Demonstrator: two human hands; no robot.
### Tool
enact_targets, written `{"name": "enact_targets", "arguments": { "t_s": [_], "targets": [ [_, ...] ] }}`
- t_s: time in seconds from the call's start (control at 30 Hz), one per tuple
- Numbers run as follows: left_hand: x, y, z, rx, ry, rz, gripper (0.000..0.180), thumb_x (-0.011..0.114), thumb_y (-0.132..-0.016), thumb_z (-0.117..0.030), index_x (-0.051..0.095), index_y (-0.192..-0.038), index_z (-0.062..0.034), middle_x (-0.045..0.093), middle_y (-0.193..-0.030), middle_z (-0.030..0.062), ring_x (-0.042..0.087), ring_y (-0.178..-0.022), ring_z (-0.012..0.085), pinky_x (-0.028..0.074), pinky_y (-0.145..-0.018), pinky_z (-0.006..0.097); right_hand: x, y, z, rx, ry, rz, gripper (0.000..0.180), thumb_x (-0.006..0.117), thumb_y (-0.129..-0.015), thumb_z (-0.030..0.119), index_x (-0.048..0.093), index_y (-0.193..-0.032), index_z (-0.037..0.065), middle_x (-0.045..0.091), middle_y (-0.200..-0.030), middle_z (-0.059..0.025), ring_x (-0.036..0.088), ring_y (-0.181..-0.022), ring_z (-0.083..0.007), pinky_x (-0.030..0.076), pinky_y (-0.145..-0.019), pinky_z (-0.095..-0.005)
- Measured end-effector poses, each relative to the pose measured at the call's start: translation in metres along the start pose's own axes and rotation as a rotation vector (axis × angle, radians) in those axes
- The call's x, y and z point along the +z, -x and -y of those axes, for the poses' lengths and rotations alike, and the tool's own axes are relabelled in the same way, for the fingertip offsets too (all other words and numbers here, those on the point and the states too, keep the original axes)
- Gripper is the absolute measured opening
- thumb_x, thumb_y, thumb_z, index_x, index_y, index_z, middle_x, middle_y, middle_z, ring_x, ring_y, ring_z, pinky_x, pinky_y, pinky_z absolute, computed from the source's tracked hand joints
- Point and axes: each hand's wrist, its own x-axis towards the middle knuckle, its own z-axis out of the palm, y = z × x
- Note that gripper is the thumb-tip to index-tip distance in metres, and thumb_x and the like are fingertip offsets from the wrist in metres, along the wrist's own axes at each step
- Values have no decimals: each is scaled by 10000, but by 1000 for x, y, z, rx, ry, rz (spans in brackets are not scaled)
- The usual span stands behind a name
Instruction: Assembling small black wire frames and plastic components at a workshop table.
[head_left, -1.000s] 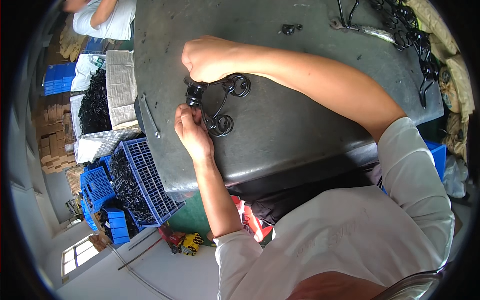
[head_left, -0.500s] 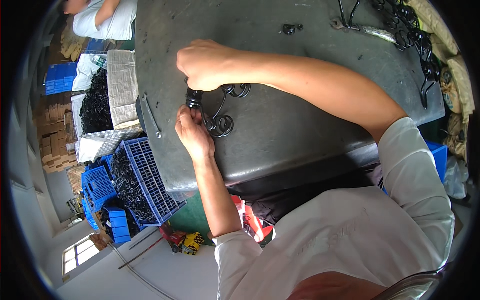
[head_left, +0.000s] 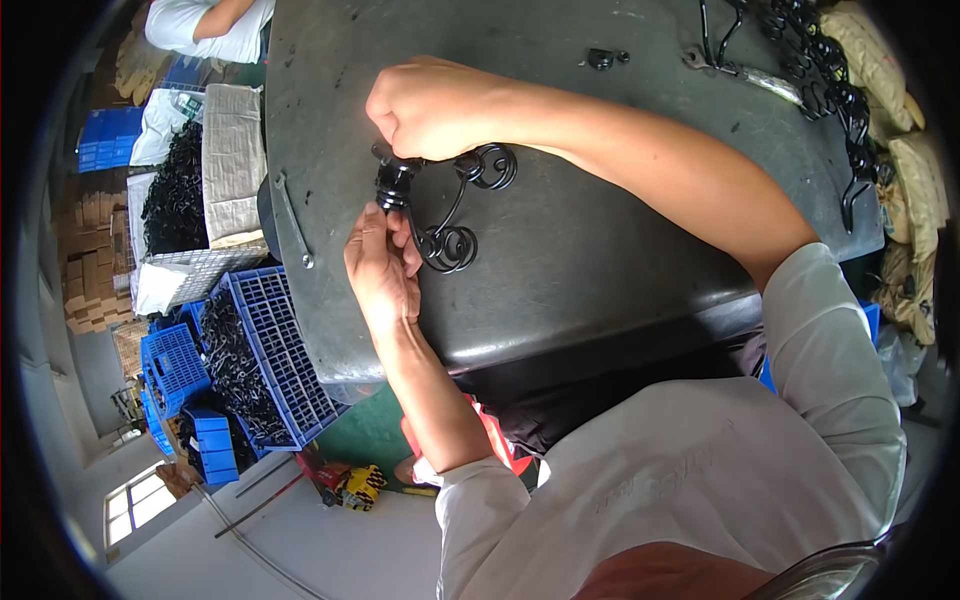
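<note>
A black cylindrical fitting (head_left: 394, 186) joined to black coiled metal wire (head_left: 450, 247) is between my hands above the dark table. My left hand (head_left: 383, 262) pinches its lower end, with thumb and fingers closed around it. Curled into a fist, my right hand (head_left: 425, 105) sits over the upper end; its palm side faces away, so what its fingers grip is hidden. A second wire coil (head_left: 493, 166) pokes out beneath my right wrist. Toward the table's left edge lies a metal wrench (head_left: 293, 220).
Small black pieces (head_left: 600, 60) rest at the table's far side. Another wrench (head_left: 745, 75) lies near a pile of black coiled hooks (head_left: 845, 100) at far right. Blue crates (head_left: 285, 350) of black parts stand left of the table. A co-worker's sleeve (head_left: 235, 35) shows at top left.
My right fist has lifted slightly, and more of the black fitting shows below it. The left hand keeps its pinch. The whole view has shifted a little, and less of the co-worker is visible.
</note>
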Motion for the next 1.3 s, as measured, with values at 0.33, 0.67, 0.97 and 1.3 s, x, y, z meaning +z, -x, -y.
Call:
{"name": "enact_targets", "arguments": {
  "t_s": [0.33, 0.67, 0.97, 1.3],
  "targets": [
    [2, 0, 8, 108, -273, -62, 487, 419, -1052, -483, 526, -810, -75, 518, -649, 0, 481, -484, 77, 348, -379, 232, -2, 4, -1, 2, 23, 0, 75, 627, -712, -51, 667, -754, -4, 687, -757, -141, 670, -751, -266, 507, -667, -392],
    [37, -18, -24, -244, -15, 186, 407, 482, -1035, -397, 613, -1026, -12, 690, -778, 122, 661, -575, 188, 516, -500, 256, -7, 39, -25, -27, -169, -139, 70, 669, -775, 6, 676, -839, -22, 708, -791, -115, 671, -741, -204, 505, -669, -349],
    [112, -15, -12, 388, 60, 282, 263, 528, -991, -196, 598, -1051, 50, 641, -750, 107, 532, -485, 109, 390, -396, 206, -43, 108, -23, -60, -441, -465, 45, 677, -901, 28, 653, -908, -9, 668, -681, -40, 540, -597, -72, 425, -567, -273],
    [115, -7, 10, 570, -52, 317, 464, 806, -833, -164, 533, -1161, 18, 619, -848, 64, 551, -638, 82, 425, -583, 205, -56, 130, -35, 8, -409, -376, 109, 710, -894, 90, 667, -840, 6, 594, -659, -17, 503, -608, -53, 394, -551, -249]
  ]
}}
